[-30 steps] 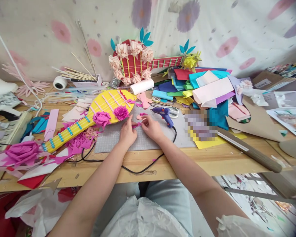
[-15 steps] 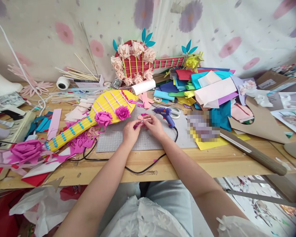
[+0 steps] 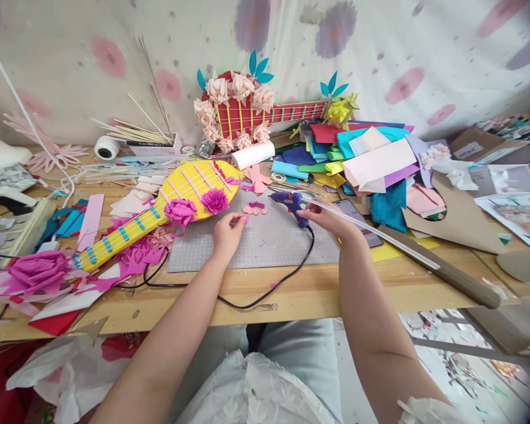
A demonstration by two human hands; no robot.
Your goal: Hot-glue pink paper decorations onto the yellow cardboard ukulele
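Right, here's the layout:
- The bench [image 3: 318,288] is crowded from edge to edge. A black cord [image 3: 247,303] loops along its near edge, right between the two forearms. My worry is that an elbow catches the loop and drags the gun across the work.
- The yellow guitar [image 3: 189,188] lies slantwise left of the middle, with its round body overlapping the far left corner of the mat [image 3: 265,247].
- The mat sits mid-bench, and both hands are working over it.
- At the far edge, left of centre, a white box [image 3: 159,143] holds a bundle of skewers [image 3: 132,132] that fan out over its rim. It's the only container I can read clearly.
- The gun [image 3: 291,203] rests at the mat's far right corner with its nozzle pointing left. If it's hot, a drip on the mat or a brushed finger looks possible.
- The right hand [image 3: 331,221] is just behind the gun, its fingers pinched closed on a long clear stick [image 3: 362,228] that trails off to the right. That long tail could knock something nearby.
- The left hand [image 3: 227,232] hovers over the middle of the mat, with thumb and forefinger closed on a tiny pink scrap [image 3: 246,219]. It's small enough to slip out.
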